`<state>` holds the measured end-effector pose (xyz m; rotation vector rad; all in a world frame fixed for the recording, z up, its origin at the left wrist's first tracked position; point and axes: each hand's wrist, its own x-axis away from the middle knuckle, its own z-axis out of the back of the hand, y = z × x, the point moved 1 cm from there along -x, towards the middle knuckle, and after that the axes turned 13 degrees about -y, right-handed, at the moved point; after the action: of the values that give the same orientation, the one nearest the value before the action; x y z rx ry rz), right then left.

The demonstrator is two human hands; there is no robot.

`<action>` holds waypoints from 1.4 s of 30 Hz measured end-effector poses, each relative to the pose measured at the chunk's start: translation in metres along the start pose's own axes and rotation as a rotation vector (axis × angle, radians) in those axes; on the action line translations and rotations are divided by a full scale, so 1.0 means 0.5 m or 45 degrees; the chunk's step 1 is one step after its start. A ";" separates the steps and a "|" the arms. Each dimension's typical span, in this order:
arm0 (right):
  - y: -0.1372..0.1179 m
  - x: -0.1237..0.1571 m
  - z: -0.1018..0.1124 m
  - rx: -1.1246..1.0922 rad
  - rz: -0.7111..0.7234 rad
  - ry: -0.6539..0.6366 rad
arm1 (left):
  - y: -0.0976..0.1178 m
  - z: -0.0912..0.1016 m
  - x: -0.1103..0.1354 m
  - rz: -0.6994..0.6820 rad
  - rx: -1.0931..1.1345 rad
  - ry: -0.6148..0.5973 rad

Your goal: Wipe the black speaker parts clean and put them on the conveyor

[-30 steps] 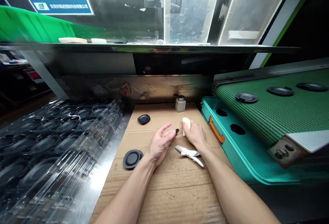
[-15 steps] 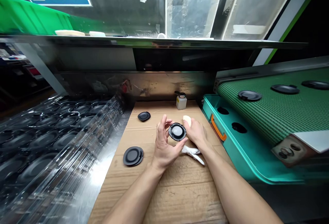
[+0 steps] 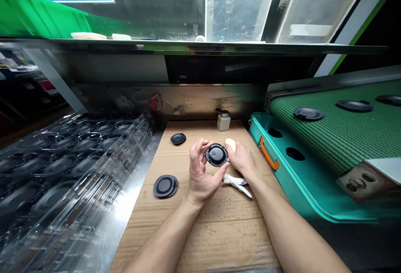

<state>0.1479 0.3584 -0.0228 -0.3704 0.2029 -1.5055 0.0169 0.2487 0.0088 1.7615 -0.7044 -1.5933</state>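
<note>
My left hand grips a round black disc by its rim, between fingers and thumb, with its face turned towards me. My right hand holds a pale cream sponge against the disc's right edge, and the sponge's contact with the disc is partly hidden. A crumpled white cloth lies just below my right hand on the cardboard sheet. A small stack of black discs rests left of my hands, and a single black disc lies farther back.
A small bottle with a black cap stands behind the cardboard. At right are a green mesh conveyor belt carrying black discs and a teal holed tray. Clear plastic trays of black discs fill the left.
The disc in my left hand has turned from edge-on to face-on since the oldest frame. It now sits slightly higher and right, and the whole view has shifted slightly.
</note>
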 end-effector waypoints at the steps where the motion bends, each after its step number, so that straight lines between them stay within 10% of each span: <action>1: 0.000 0.000 0.000 0.001 -0.007 -0.007 | -0.004 0.003 0.000 -0.042 -0.080 -0.025; 12: 0.003 0.004 0.002 0.009 0.019 -0.018 | -0.051 0.053 0.007 0.736 -1.379 -0.579; 24: 0.002 0.008 0.003 0.032 0.039 -0.014 | 0.054 0.106 0.006 0.690 -1.193 -0.964; 27: 0.000 0.008 0.002 0.002 0.041 -0.023 | 0.124 0.173 0.010 0.563 -1.204 -0.850; 33: 0.000 0.007 0.002 -0.051 0.024 -0.036 | 0.152 0.316 0.023 0.948 -1.188 -0.866; 42: -0.002 0.011 0.003 -0.059 0.026 -0.039 | 0.129 0.292 0.028 0.954 -1.213 -0.980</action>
<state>0.1480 0.3533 -0.0204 -0.4270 0.2172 -1.4761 -0.1243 0.1801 0.0422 0.1300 -0.6413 -1.5896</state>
